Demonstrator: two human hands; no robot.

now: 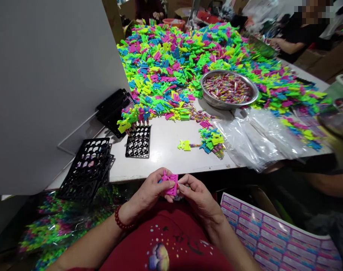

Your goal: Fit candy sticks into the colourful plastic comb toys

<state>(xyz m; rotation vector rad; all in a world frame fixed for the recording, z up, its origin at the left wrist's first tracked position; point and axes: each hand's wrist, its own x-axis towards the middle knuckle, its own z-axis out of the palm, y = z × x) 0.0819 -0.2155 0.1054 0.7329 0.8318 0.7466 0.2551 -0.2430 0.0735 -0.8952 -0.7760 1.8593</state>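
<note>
Close to my body, in front of the table edge, my left hand (156,187) grips a pink plastic piece (173,185) with its thumb on top. My right hand (196,192) meets it from the right, fingers pinched at the piece's right edge on a small item with a reddish tip, mostly hidden. Beyond my hands, a yellow piece (184,145) with a patterned stick lies on the white table (165,139), beside a small pile of colored pieces on sticks (212,141). A black grid tray (138,142) sits to the left, with several pieces standing at its back edge.
A large heap of colored pieces (165,67) covers the table's back. A metal bowl (229,90) holds small patterned sticks. Clear plastic bags (258,139) lie right; black trays (88,162) and a grey panel (52,82) stand left. Printed sheets (278,241) are lower right. Other people sit beyond.
</note>
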